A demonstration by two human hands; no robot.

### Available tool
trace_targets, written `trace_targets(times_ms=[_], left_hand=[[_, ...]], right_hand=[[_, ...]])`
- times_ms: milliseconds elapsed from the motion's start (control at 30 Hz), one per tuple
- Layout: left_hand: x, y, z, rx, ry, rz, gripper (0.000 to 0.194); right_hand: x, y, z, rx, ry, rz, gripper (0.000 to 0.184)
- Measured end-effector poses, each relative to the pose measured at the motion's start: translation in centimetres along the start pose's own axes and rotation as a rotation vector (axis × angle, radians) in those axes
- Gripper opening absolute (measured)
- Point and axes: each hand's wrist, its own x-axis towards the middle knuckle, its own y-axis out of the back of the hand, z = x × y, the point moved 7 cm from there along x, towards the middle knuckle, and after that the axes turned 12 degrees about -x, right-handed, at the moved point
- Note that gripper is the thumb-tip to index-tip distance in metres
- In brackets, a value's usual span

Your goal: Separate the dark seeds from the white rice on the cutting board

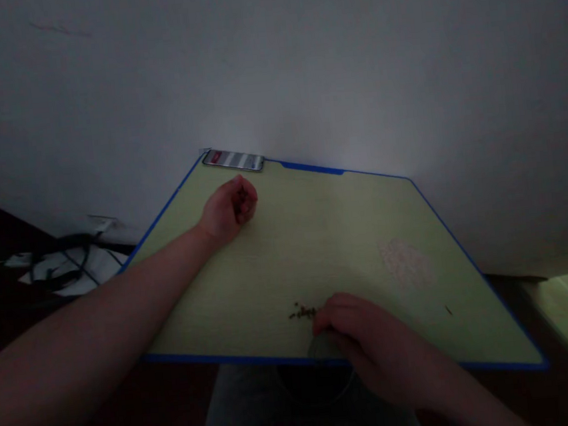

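Note:
My left hand [231, 209] rests on the left half of the pale, blue-edged tabletop [287, 246]. Its fingers curl inward around several small dark bits [242, 195], too dim to name. Near the front edge, my right hand [358, 326] has its fingers closed beside a small heap of dark brown bits [303, 311]. Under those fingers shows a greyish, see-through shape [324, 347]; whether the hand grips it is unclear. Just below the table edge, above my lap, is a dark rounded shape [316, 382], perhaps a bowl, partly hidden by the edge.
A phone [233, 160] with a lit screen lies at the far left corner. To the right are a pale, speckled patch [407, 265] and one dark sliver [449, 309]. Black cables [62, 261] lie beyond the left edge. A wall [300, 71] stands behind the table.

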Motion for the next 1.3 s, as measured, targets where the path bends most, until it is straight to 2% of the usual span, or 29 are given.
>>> trace_targets(times_ms=[333,467,567,733,1000,1300], left_hand=[[0.1,0.1,-0.1,-0.007,-0.001,-0.01,0.046],[0.0,0.2,-0.1,-0.011,0.001,0.0,0.046],[-0.1,0.1,-0.1,-0.009,0.001,0.002,0.047],[-0.1,0.1,0.0,-0.005,-0.002,0.007,0.048],[0.1,0.2,0.0,0.001,-0.002,-0.004,0.047],[0.0,0.1,-0.1,0.006,0.01,-0.008,0.047]], right_hand=[[-3.9,0.1,1.0,0.005,0.014,0.037,0.029],[-4.6,1.2,2.8,-0.004,-0.062,0.201,0.024],[-4.2,1.9,4.4,-0.045,-0.182,0.318,0.019],[-2.5,2.0,5.1,-0.063,-0.27,0.37,0.022],[-0.4,0.8,3.1,0.005,-0.193,0.288,0.025],[0.2,1.3,2.5,0.029,-0.164,0.29,0.026]])
